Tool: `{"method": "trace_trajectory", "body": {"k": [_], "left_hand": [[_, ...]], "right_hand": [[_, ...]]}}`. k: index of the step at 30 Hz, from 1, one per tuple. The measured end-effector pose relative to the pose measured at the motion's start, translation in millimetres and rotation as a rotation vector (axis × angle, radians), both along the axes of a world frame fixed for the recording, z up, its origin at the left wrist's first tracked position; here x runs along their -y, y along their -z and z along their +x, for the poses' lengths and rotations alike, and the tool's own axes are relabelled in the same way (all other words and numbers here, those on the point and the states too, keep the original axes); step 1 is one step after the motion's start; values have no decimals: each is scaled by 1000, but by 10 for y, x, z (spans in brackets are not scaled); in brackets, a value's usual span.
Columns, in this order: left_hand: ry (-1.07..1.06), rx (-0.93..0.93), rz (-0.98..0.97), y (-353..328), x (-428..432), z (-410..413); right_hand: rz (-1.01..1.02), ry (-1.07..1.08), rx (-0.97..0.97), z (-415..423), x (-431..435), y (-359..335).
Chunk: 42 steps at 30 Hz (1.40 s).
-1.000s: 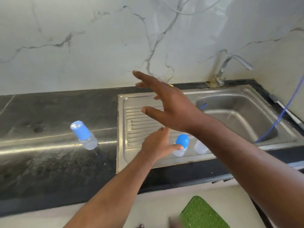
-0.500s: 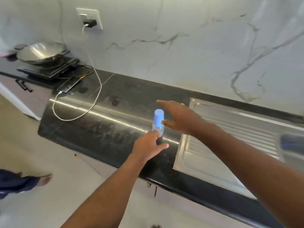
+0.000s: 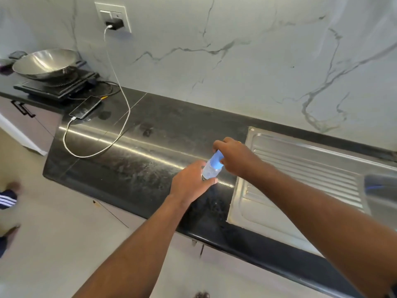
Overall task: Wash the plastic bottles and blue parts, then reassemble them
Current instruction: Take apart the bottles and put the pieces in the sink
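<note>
Left hand: your left hand (image 3: 189, 181) wraps the lower body of the small clear plastic bottle (image 3: 208, 173), with the thumb lying along the near side by the base. The other fingers are hidden behind it.
Right hand: your right hand (image 3: 234, 157) curls over the blue cap (image 3: 216, 160) and pinches it from above.
Bottle place: it sits between your two sets of fingers, over the black countertop (image 3: 133, 164) and just left of the steel drainboard (image 3: 300, 168). Whether its base touches the counter cannot be told.
Long axis: the bottle is tilted. Its axis runs from your left fingers up and away to your right fingers. The cap end points up and to the right, and the base points down toward your left palm.
Step in hand: this looks like taking the blue cap off so both parts can be washed.
Doing it well: hold the body firmly but without crushing the soft wall. Turn or pull the cap straight along the long axis, not sideways. Bring the bottle more upright first, because it is unclear whether it holds any liquid.
Risk: the cap may come free suddenly and slip from your right fingers.
</note>
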<state>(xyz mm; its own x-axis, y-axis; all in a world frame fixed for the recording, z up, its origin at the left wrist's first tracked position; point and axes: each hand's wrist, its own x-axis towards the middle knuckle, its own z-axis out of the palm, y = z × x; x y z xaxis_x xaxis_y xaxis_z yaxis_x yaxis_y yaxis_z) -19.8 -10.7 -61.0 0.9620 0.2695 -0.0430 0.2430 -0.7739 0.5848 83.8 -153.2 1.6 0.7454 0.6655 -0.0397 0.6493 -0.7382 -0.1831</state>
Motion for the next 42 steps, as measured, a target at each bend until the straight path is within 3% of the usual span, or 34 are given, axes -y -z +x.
{"method": "trace_trajectory", "body": {"k": [6, 16, 42], "left_hand": [[184, 36, -63, -55, 515, 192], [533, 79, -7, 6, 1648, 311], [679, 60, 18, -52, 1862, 252]], "right_hand": [[-2, 158, -50, -140, 738, -150], [-129, 449, -97, -706, 2158, -189], [30, 554, -111, -911, 2099, -19]]}}
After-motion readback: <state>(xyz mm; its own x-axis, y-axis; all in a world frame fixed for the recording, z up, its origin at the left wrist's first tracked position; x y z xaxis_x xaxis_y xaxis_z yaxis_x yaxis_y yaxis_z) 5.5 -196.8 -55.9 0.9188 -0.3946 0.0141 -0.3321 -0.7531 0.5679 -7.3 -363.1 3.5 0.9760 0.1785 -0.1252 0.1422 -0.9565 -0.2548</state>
